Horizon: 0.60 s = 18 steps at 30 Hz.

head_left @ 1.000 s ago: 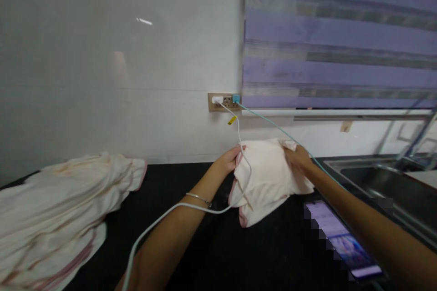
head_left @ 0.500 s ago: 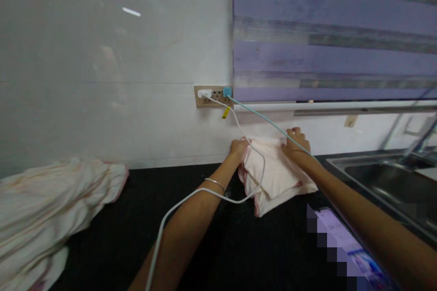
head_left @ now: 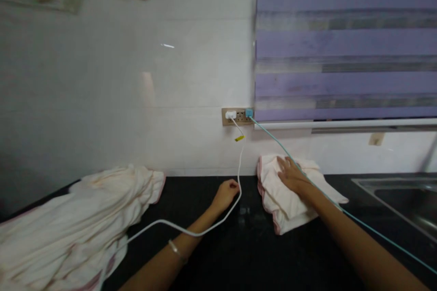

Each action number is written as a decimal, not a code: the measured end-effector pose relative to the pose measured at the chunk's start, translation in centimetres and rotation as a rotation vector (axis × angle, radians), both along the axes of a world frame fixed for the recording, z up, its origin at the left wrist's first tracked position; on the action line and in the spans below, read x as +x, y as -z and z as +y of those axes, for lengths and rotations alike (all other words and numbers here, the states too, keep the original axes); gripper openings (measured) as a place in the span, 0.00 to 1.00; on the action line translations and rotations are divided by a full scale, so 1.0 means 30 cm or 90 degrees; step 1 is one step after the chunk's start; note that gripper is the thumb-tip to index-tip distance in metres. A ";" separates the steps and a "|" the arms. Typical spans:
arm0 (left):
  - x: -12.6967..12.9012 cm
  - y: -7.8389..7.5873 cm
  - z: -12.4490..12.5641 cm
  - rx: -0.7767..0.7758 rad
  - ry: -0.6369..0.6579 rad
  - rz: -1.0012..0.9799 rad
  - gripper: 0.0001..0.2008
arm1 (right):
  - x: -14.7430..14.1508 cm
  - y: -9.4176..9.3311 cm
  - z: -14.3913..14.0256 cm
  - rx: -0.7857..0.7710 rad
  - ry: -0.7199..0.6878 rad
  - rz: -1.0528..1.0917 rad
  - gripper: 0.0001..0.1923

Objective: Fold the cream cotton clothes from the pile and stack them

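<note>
My right hand (head_left: 292, 175) lies on a folded cream cloth (head_left: 290, 209) with pink edging, its fingers spread and flat. The cloth rests on the black counter near the wall. To the left of it, my left hand (head_left: 226, 194) is just above the counter with its fingers curled in. A white power cord (head_left: 191, 233) passes right at those fingertips and across the left forearm. I cannot make out whether the fingers grip the cord or only overlap it in view.
A larger crumpled cream cloth (head_left: 92, 223) covers the left of the black counter (head_left: 259, 263). A wall socket (head_left: 241, 117) holds a white plug and a blue plug. The blue plug's cord (head_left: 378, 228) crosses over my right arm. A metal sink (head_left: 403, 200) is at the right.
My left hand has let go of the folded cloth and moved left. My right hand has shifted onto the cloth's top. The white cord's loop has straightened, and the view has turned left.
</note>
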<state>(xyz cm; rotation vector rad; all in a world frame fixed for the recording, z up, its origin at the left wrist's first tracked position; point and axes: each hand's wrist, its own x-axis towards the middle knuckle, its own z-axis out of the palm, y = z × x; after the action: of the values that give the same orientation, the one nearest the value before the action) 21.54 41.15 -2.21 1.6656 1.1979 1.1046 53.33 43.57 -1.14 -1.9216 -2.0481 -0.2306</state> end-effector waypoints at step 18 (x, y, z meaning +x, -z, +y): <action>-0.400 0.062 -0.410 0.165 0.015 0.397 0.16 | -0.254 -0.079 0.013 -0.110 -0.027 -0.010 0.29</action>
<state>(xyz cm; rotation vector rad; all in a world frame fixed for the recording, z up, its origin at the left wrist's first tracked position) 9.53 28.85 -4.08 2.3235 1.4475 0.7621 45.72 43.97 1.23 -1.9787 -2.1803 -0.0604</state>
